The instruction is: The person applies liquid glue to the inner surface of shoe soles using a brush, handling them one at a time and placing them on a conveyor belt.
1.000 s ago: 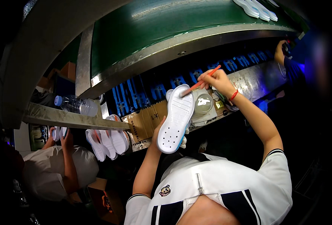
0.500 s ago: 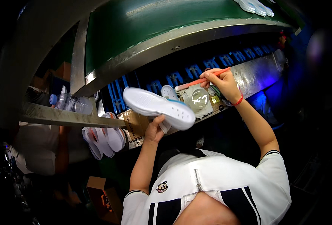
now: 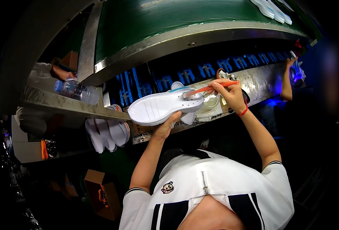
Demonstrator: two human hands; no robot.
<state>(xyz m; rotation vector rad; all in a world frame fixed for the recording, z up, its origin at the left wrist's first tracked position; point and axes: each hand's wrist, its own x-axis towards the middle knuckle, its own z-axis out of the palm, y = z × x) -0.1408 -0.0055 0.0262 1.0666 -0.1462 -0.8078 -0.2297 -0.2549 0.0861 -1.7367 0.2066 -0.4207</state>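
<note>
My left hand (image 3: 165,129) grips a white shoe sole (image 3: 152,110) from below, its fingers hidden underneath. The sole is tilted, with a holed end to the right. Pinched in my right hand (image 3: 231,96) is an orange-handled brush (image 3: 209,88), whose bristles are at the sole's holed end; contact looks likely but I cannot tell for sure. Partly hidden behind the sole is another white shoe part with blue trim (image 3: 176,85). Just below the brush, a round dish (image 3: 211,102) rests on a white sheet on the bench.
White soles (image 3: 105,134) stand in a row at the left. A water bottle (image 3: 77,92) lies beside the metal frame (image 3: 62,103). Beyond the bench runs a green conveyor belt (image 3: 146,28), with soles (image 3: 273,9) at its far right. Other people's arms show at the left and right.
The brush has come down and left from beside the sole onto its holed end. The sole has turned, its holed end swinging up. At the right, another person's arm has come into view.
</note>
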